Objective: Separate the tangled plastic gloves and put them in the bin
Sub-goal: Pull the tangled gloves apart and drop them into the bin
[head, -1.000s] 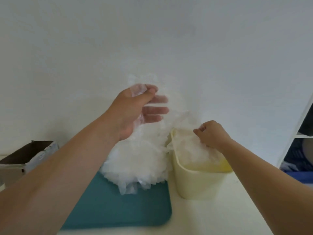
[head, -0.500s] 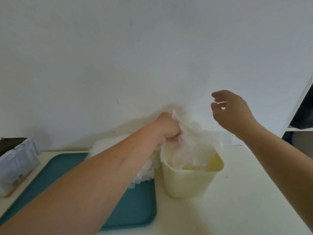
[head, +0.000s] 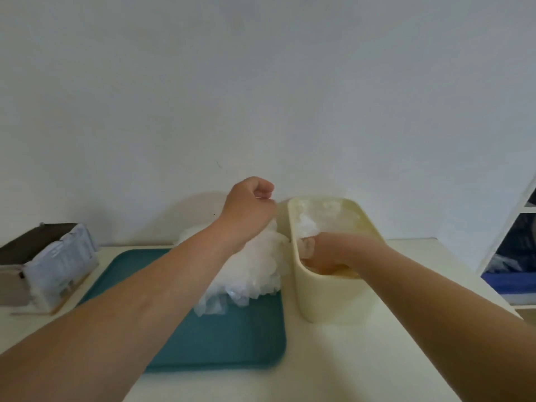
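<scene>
Table (head: 377, 358), left hand (head: 248, 207) fisted on gloves (head: 255, 271)

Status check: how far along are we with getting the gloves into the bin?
Done: some clear gloves already lie in the cream bin. In hand: the right hand is down inside the bin on them, with its fingers partly hidden. The left hand is fisted at the top of the glove pile, apparently gripping a piece. Left: that sizeable pile sits on the teal tray, so much remains.
</scene>
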